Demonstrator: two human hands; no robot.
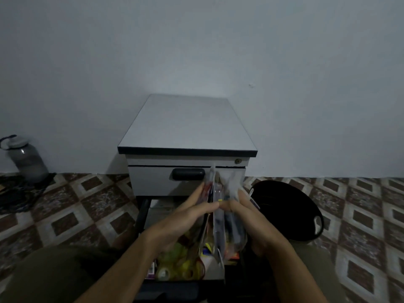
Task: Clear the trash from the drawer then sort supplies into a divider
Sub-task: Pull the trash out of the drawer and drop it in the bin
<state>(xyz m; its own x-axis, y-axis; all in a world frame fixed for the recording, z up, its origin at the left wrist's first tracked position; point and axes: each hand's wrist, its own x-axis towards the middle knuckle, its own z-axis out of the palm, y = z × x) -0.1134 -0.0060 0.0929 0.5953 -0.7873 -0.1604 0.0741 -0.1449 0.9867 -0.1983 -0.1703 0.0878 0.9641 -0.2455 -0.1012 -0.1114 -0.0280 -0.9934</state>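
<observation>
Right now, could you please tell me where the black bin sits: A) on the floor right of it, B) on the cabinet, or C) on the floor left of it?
A: the black bin stands on the tiled floor right of the cabinet.

Home room, patterned tile floor (pixel 72 206), bare wall (pixel 196 40), small drawer cabinet (pixel 188 127), water jug (pixel 27 159)

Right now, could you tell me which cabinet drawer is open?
The lower grey drawer, pulled out with supplies inside; the upper black-handled drawer is closed.
</observation>
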